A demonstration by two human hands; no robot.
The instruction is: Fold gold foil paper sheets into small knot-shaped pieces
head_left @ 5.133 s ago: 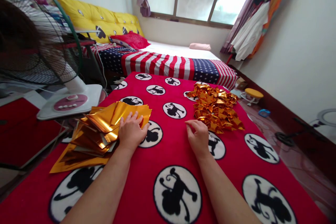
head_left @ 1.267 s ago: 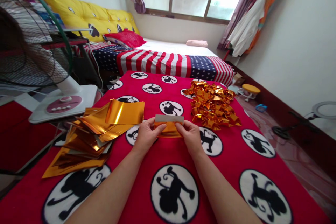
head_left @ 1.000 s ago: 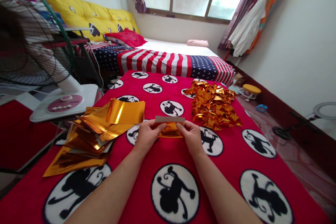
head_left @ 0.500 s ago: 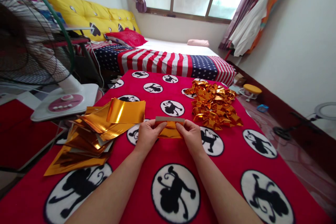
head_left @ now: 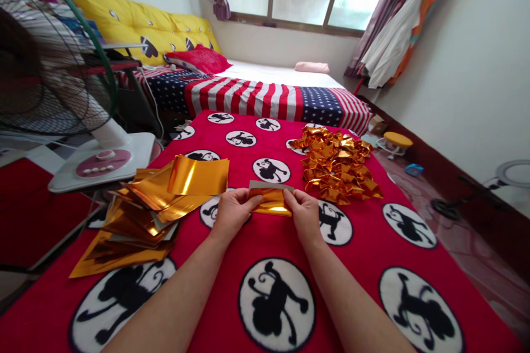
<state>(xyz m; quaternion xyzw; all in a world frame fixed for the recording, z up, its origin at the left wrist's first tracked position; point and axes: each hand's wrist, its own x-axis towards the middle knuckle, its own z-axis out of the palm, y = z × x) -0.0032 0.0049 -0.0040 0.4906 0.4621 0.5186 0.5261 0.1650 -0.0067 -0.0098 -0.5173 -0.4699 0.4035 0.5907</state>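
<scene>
A: Here we are, both hands at one gold sheet (head_left: 272,202)! The left hand (head_left: 229,210) is clamped on its left end, thumb on the shiny face.

B: And the right hand (head_left: 305,215) is closed on the other end, thumb and fingers pinching near the upper corner. The sheet sits right between them, a touch tilted, right end lower.

A: Look at that grey strip (head_left: 271,184) along its far edge, with the gold band nearer the wearer. I'd call that a folded sheet, the shiny side turned over the dull one.

B: Agreed, and with a hand at each end, I'd judge the fold well controlled. Is it touching the red cloth (head_left: 215,298) on the surface below?

A: Can't tell from here. Out left of the left hand, there's a loose pile of gold sheets (head_left: 199,177), fanned and overlapping, just beside the fan (head_left: 101,127).

B: While beyond the right hand, off to its right, lies a heap of crinkled gold pieces (head_left: 339,168), all points and creases, apart from the fingers. Neither hand touches the pile or the heap!
</scene>
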